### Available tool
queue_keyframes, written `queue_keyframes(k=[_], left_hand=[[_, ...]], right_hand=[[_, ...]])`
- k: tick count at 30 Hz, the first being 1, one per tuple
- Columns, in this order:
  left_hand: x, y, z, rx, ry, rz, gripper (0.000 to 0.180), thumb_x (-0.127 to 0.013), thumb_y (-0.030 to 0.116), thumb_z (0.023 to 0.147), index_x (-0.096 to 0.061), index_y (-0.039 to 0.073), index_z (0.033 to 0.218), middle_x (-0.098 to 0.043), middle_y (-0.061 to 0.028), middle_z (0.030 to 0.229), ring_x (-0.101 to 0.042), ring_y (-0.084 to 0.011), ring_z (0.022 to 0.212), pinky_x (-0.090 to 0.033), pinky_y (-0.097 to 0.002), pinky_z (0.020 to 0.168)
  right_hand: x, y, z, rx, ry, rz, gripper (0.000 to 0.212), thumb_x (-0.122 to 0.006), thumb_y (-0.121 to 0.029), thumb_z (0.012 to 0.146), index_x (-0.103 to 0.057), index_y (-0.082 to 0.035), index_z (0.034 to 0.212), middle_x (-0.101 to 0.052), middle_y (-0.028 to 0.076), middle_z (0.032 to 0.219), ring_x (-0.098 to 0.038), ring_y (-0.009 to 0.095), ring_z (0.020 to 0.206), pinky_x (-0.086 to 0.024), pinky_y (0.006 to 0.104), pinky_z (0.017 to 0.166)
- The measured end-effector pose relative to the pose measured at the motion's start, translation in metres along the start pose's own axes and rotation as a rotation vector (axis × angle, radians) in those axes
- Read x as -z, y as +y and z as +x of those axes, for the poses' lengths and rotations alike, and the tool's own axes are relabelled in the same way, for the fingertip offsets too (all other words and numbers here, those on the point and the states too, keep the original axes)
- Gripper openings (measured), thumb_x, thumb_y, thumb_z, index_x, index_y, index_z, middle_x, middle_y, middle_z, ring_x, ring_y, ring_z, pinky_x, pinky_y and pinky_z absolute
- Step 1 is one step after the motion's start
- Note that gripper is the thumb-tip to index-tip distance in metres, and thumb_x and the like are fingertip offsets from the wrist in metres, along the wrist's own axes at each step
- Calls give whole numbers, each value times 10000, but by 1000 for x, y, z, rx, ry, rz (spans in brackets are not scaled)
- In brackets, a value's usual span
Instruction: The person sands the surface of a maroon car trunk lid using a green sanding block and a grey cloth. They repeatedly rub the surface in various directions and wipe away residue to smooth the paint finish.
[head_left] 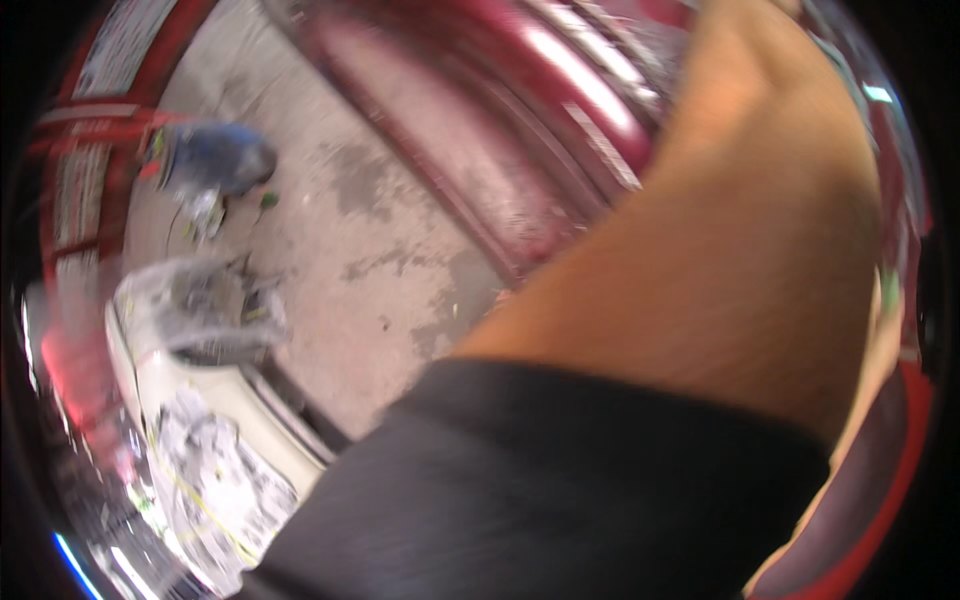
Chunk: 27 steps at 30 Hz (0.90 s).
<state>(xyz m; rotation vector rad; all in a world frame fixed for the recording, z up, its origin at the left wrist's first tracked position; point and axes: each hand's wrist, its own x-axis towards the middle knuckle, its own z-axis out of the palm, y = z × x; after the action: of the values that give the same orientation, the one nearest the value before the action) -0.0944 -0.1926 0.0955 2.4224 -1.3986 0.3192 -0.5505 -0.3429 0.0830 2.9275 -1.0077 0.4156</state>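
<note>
A bare arm, my left by its place, sweeps up from a dark short sleeve across the right half of the head view. It stretches toward the upper edge, beside a dark red car body panel. The hand at its end lies outside the picture, so its fingers and anything it holds are hidden. My right hand cannot be made out. A thin tan strip runs along the right side; whether it is skin or part of an object is unclear. Motion blurs the picture.
A cream car body, partly covered with paper and plastic sheeting, stands at lower left. A dark blue bag-like bundle lies on the stained concrete floor. Behind it rises a red frame with pale panels.
</note>
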Motion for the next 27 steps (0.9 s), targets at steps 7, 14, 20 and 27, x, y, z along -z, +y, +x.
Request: queue_keyframes(k=[7, 14, 20, 27], left_hand=[[-22, -31, 1, 83, -61, 74, 690, -369, 612, 1139, -449, 253, 1722, -360, -110, 1821, -300, -327, 1685, -185, -681, 1346], [-44, -6, 28, 39, 57, 94, 674, -395, 622, 1127, -531, 224, 1654, -494, -154, 1727, -421, -351, 1622, -308, -649, 1308], [-56, -78, 51, -40, -9, -173, 791, -325, 768, 1112, -541, 262, 1681, -486, -93, 1759, -386, -269, 1660, -259, -545, 1352], [-18, -88, -35, -83, 15, -853, 610, -502, 485, 1190, -626, 38, 1585, -629, -148, 1620, -533, -249, 1544, -350, -372, 1309]], right_hand=[[10, -59, -75, -148, 38, 51, 350, -695, -348, 1114, -622, -26, 1233, -733, 304, 1101, -709, 546, 1011, -565, 554, 851], [51, -35, -208, -465, 95, 57, 306, -699, -342, 1094, -770, -105, 1274, -762, 167, 1190, -751, 378, 1119, -588, 473, 957], [10, -204, -9, -75, -50, 76, 331, -692, -432, 1045, -745, -142, 1198, -748, 127, 1200, -760, 335, 1130, -650, 491, 914], [41, -67, -186, -397, 211, 142, 246, -704, -349, 1029, -762, -169, 1186, -745, 129, 1184, -732, 353, 1147, -595, 497, 980]])
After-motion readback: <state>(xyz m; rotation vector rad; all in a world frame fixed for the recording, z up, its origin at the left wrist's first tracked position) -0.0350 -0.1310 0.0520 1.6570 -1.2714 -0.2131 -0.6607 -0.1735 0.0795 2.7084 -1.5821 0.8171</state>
